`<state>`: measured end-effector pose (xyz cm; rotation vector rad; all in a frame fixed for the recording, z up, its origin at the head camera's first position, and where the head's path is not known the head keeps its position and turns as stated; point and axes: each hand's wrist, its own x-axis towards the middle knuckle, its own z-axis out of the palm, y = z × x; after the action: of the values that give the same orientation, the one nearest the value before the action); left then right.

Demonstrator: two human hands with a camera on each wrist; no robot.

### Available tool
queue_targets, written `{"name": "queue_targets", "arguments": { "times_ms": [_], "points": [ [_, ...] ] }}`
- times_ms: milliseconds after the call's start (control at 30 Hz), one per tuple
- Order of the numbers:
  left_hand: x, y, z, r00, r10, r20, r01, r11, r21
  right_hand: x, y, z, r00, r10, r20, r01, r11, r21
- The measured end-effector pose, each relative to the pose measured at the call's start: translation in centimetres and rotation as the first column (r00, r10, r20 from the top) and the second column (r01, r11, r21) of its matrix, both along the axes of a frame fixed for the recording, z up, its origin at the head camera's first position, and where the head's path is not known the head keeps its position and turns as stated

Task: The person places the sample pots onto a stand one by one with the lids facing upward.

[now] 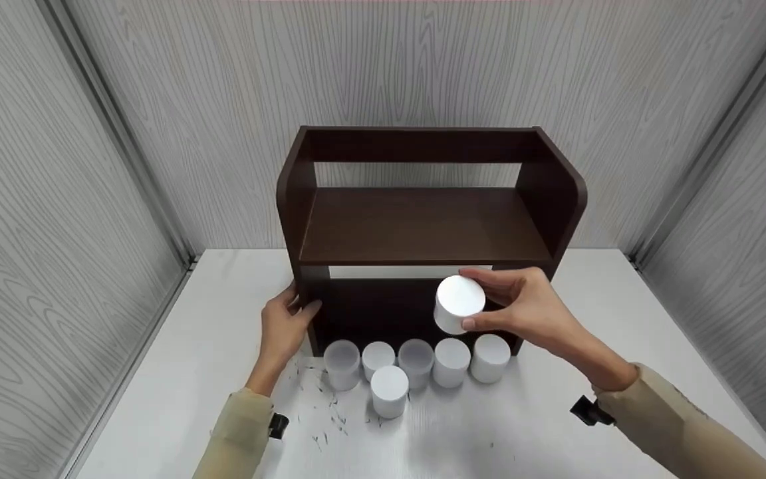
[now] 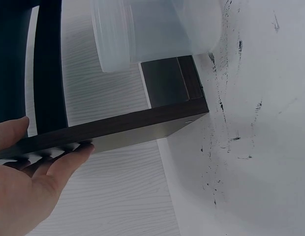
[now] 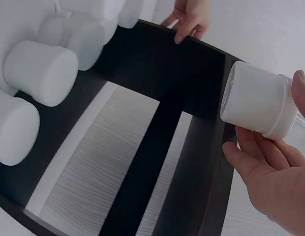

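Observation:
My right hand (image 1: 522, 306) holds a white plastic jar (image 1: 457, 305) between thumb and fingers, in front of the lower opening of a dark brown shelf (image 1: 423, 223). In the right wrist view the held jar (image 3: 253, 96) looks slightly translucent, with a ridge around it near the thumb. The left hand (image 1: 284, 326) grips the shelf's left side panel (image 2: 118, 120), thumb on one face and fingers on the other. Several similar jars stand along the shelf's front foot, among them a greyish, see-through one (image 1: 342, 364) nearest the left hand. One white jar (image 1: 389, 391) stands ahead of that row.
The shelf stands on a white table (image 1: 237, 299) with dark scuff marks (image 2: 221, 105) near its left front. Grey wood-grain panels (image 1: 383, 66) rise behind and on both sides. The upper board (image 1: 423, 226) of the shelf has side walls and a back rail.

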<state>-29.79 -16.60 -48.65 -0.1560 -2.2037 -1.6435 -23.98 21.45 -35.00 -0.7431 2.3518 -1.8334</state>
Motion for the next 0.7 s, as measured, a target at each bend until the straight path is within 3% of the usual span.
{"name": "queue_targets", "arguments": {
  "times_ms": [400,700],
  "points": [
    [0.1,0.1,-0.1,1.0,0.025,0.005,-0.025,1.0,-0.016,-1.5,-2.9,4.0,0.998,-0.002,-0.061,0.003,1.0,0.01],
    [0.0,0.1,0.0,0.999,0.03,0.017,-0.029,0.999,-0.013,-4.4,-5.1,6.0,0.999,0.008,-0.046,-0.008,1.0,-0.008]
  ]
}}
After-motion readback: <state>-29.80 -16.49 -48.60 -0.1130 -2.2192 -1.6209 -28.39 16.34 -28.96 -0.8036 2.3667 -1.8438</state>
